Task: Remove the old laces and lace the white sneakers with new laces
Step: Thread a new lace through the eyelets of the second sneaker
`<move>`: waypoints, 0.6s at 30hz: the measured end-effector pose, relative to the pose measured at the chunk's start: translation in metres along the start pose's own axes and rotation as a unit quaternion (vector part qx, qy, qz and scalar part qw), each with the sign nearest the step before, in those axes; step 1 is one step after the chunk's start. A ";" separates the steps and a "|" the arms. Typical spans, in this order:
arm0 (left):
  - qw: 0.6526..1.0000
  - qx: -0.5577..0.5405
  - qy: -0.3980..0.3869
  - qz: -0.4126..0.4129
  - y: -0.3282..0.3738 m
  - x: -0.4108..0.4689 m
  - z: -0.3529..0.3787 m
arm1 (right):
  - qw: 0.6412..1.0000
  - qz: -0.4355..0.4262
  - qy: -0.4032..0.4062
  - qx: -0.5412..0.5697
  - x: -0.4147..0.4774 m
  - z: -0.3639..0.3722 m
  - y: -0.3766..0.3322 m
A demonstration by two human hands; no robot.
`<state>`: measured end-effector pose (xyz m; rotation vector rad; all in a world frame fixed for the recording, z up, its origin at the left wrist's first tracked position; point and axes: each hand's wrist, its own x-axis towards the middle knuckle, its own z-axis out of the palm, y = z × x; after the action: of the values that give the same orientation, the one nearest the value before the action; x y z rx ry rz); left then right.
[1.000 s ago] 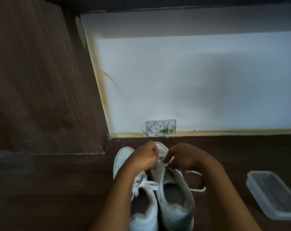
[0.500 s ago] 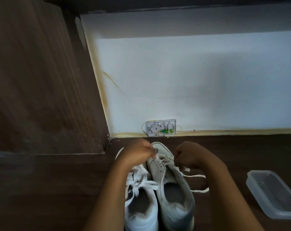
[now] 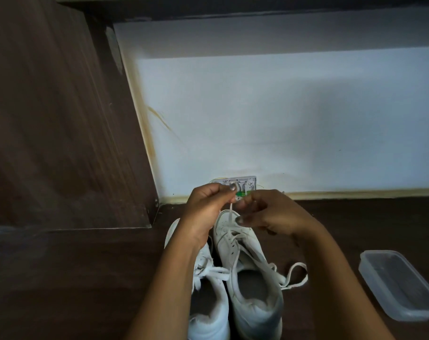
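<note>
Nearest the camera, two white sneakers stand side by side on the dark wooden floor (image 3: 86,278), heels toward the viewer and toes toward the wall. The left sneaker (image 3: 208,305) keeps its lacing, crossed and bunched over the tongue. The right sneaker (image 3: 250,271) shows bare eyelets along its upper, and its white lace (image 3: 230,213) rises as one taut strand from near the toe. A loose loop of that lace lies on the floor just beside the shoe's right flank.

To the right, well apart from the shoes, a clear plastic container (image 3: 400,285) sits near the frame edge, with bare floor between. On the left, floor runs to a tall wooden panel (image 3: 49,119) whose corner stands near the left sneaker's toe.

Both forearms reach forward over the shoes. The left hand (image 3: 206,212) is raised above the toes, fingers curled, pinching the top of the strand. The right hand (image 3: 270,214) meets it fingertip to fingertip, fingers curled, pinching the same lace just beside it.

Behind the hands, a small white wall box (image 3: 248,182) sits at the base of the pale wall (image 3: 282,119).
</note>
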<state>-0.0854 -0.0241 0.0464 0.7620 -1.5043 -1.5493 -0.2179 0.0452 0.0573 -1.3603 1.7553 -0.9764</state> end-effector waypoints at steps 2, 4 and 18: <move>1.000 0.019 -0.016 0.011 0.001 -0.001 0.003 | 0.993 -0.006 -0.078 0.089 -0.005 0.006 -0.004; 0.999 0.029 -0.039 0.014 0.001 -0.001 0.005 | 0.980 -0.022 -0.110 0.165 -0.005 0.014 -0.006; 0.991 -0.133 -0.012 0.005 0.013 0.002 -0.008 | 0.962 0.065 0.197 0.179 0.010 0.009 0.005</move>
<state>-0.0773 -0.0296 0.0586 0.5824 -1.2816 -1.7133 -0.2148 0.0351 0.0476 -0.8517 1.8054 -1.4823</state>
